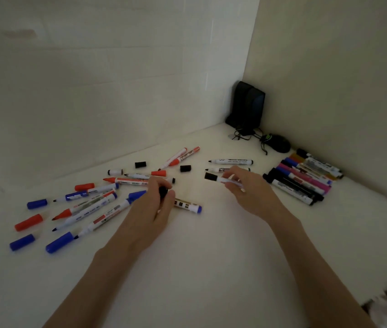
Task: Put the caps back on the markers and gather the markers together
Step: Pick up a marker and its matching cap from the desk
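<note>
white tabletop (211, 268) set into a corner of pale walls, dim light.
far corner: black speaker (246, 107), upright, with tangled cords (244, 134) at its foot and a black mouse (276, 143) just beside them.
right side, along the wall: gathered markers (306, 181), capped, lying side by side in a tight row.
left side: scattered markers (88, 204), red and blue, mostly uncapped, at mixed angles. loose caps lie among them: blue cap (37, 203), red cap (28, 222), black cap (140, 164) further back.
beyond the right hand: uncapped black marker (231, 161), flat on the table.
left hand (154, 209): palm down, fingers curled round a small black piece (163, 191), seemingly a cap. it sits directly over a blue-ended marker (189, 206) lying on the table; contact with that marker cannot be told.
right hand (246, 188): fingertips and thumb pinching a black-capped marker (219, 179) by its white barrel, held level, cap end toward the left hand. the two hands are apart.
</note>
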